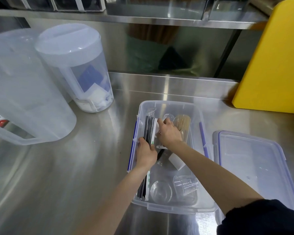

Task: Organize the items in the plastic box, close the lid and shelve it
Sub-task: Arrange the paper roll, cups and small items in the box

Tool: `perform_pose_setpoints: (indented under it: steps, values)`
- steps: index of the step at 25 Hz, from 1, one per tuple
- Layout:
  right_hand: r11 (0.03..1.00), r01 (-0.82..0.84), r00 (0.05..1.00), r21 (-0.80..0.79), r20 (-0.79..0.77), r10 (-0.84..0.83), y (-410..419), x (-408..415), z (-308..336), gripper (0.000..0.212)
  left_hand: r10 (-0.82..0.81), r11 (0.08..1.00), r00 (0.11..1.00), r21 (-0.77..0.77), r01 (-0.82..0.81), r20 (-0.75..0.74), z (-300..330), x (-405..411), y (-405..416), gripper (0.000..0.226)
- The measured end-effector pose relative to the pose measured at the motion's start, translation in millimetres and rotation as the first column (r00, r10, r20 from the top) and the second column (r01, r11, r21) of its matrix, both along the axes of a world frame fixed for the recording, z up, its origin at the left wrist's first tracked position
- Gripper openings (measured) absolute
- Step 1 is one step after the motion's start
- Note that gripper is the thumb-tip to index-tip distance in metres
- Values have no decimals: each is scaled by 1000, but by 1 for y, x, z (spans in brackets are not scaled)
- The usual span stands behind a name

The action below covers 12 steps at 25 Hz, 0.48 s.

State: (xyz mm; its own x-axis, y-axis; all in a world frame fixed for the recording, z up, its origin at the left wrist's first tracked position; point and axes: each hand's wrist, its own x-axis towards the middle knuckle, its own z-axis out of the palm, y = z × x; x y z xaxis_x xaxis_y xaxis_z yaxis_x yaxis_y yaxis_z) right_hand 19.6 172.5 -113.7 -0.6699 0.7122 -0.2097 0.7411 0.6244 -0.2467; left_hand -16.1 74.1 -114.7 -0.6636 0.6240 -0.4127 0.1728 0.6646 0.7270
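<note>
A clear plastic box point(170, 104) with blue side clips stands open on the steel counter. Along its left wall lies a bundle of black straws point(149, 126); my left hand point(145, 154) is shut on the bundle's middle. My right hand point(168, 132) is inside the box, fingers touching the bundle's far end and a white wrapper there. Also in the box are a pack of bamboo sticks point(183, 123), a white block point(176, 161), a clear round cup point(160, 191) and a clear measuring cup point(185, 184). The box's lid point(251, 165) lies flat to the right.
Two large translucent pitchers point(24, 92) point(75, 65) stand at the left of the counter point(66, 167), the nearer-to-box one holding blue and white items. A yellow cutting board point(275, 56) leans at the back right. A steel shelf point(159, 21) runs along the back wall.
</note>
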Motion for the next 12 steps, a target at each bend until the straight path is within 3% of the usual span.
perform_pose_setpoints:
  steps: [12]
  values:
    - [953,217,901,-212,-331,-279,12,25,21,49,-145,975,985,-182,125,-96,-5,5,9,42]
